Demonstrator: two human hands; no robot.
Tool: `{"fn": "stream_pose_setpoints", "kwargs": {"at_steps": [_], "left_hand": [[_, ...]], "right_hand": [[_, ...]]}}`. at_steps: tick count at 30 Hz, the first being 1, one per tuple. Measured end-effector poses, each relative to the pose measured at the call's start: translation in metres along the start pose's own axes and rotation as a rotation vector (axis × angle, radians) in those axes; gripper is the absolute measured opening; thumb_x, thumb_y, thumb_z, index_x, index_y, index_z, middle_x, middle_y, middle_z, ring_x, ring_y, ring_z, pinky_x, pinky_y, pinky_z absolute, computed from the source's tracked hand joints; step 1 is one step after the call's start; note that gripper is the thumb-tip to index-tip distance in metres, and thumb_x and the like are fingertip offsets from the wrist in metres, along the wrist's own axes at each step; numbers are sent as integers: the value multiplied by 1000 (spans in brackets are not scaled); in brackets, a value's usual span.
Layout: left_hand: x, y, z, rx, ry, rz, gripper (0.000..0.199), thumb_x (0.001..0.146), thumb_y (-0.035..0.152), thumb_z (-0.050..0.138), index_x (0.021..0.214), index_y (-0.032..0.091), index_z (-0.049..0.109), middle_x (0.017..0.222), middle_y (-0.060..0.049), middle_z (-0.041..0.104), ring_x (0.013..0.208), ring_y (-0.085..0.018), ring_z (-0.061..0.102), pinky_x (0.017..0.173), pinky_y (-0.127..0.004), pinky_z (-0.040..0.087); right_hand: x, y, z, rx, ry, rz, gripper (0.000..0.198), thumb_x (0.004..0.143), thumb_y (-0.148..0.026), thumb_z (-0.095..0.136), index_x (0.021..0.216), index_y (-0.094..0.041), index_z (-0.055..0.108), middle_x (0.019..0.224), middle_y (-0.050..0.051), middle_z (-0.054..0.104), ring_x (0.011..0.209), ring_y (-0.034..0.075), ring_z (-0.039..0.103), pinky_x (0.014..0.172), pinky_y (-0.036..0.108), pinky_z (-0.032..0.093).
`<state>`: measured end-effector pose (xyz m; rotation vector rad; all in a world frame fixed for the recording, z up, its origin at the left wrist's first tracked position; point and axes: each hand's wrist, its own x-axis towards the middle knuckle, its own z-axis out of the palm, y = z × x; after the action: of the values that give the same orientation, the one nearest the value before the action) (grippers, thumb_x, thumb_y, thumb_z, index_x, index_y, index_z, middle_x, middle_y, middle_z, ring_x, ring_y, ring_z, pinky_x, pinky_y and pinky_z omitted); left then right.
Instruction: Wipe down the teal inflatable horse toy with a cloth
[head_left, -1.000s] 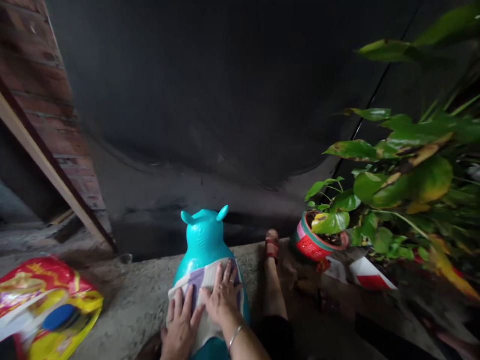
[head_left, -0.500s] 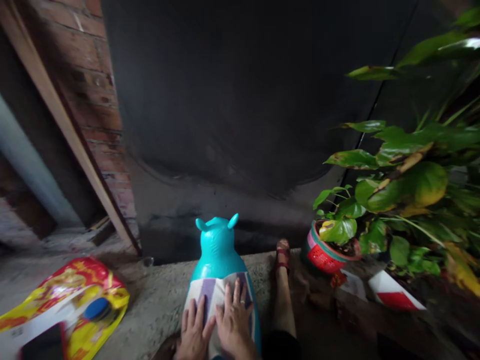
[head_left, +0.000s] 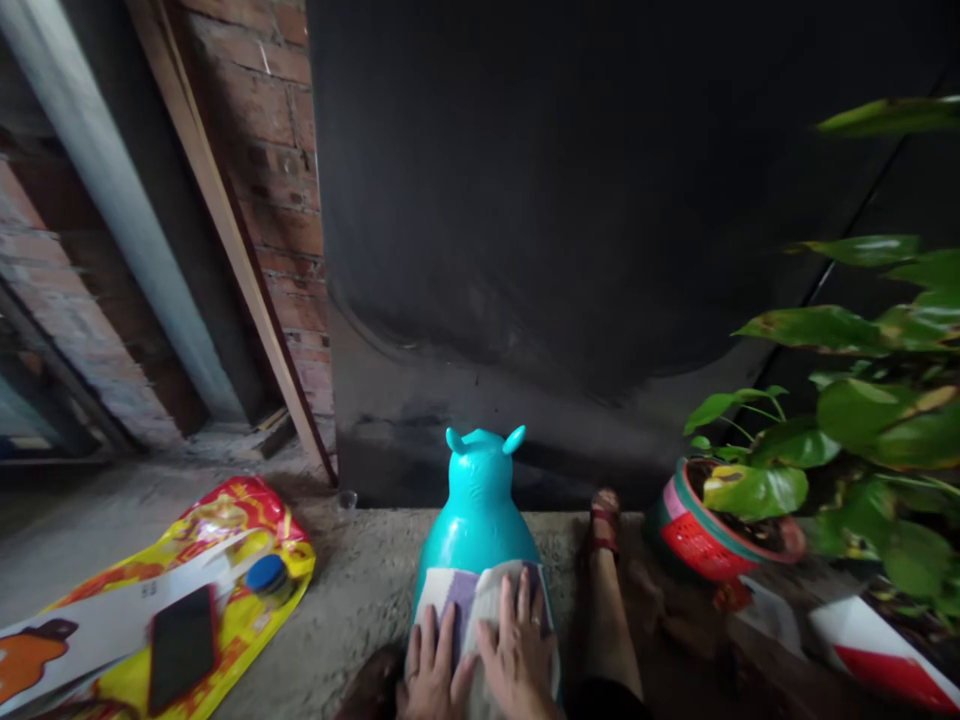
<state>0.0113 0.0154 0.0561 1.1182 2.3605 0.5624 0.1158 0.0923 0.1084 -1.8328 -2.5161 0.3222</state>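
Note:
A turquoise inflatable animal toy (head_left: 478,505) with two small ears stands on the concrete floor at the bottom centre. A white and purple striped cloth (head_left: 465,605) is draped over its back. My left hand (head_left: 433,670) lies flat on the cloth's left part, fingers spread. My right hand (head_left: 519,655) lies flat beside it on the right, a ring on one finger. My leg (head_left: 611,625) stretches forward to the right of the toy, ending in a red sandal (head_left: 604,520).
A red and yellow plastic bag (head_left: 187,580) lies at the left with a black phone (head_left: 182,648) and a blue lid (head_left: 265,574) on it. A red potted plant (head_left: 705,535) stands at the right. A large dark tank (head_left: 562,220) rises ahead, with a brick wall (head_left: 277,180) to its left.
The view has swung left, so the toy, plant and bag sit further right in frame. The phone on the bag came into sight. Both hands stay flat on the cloth.

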Motion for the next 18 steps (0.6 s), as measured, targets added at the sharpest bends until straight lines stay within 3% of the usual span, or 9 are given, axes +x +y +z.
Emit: {"fn": "stream_pose_setpoints", "kwargs": {"at_steps": [3,9,14,18], "left_hand": [[22,19,-16,-41,-58,-57,57,94,50,21,149,37,15,161,3,-1,149,-30,1,110,-71,25],[67,46,-39,-72,-28,-53,59,94,49,19,150,32,14,162,-1,-1,150,-28,-2,110,-71,25],[67,44,-38,-87,0,-49,59,94,47,16,150,30,12,162,-1,-4,149,-28,-3,110,-72,27],[53,35,-32,-11,1,-53,57,94,44,16,150,31,12,162,-3,6,149,-29,11,110,-64,35]], "right_hand": [[34,-14,-16,-17,-11,-20,63,96,-41,33,153,-19,15,160,9,3,147,37,8,104,67,35],[87,-29,-18,33,-7,7,65,98,-42,32,153,-18,9,161,9,1,148,34,8,107,66,32],[84,-28,-12,69,49,-30,63,99,-44,30,153,-20,9,160,9,4,147,34,11,106,69,30],[60,-24,-11,47,59,-15,61,98,-41,32,153,-21,14,160,10,7,147,35,12,104,68,34]]}}
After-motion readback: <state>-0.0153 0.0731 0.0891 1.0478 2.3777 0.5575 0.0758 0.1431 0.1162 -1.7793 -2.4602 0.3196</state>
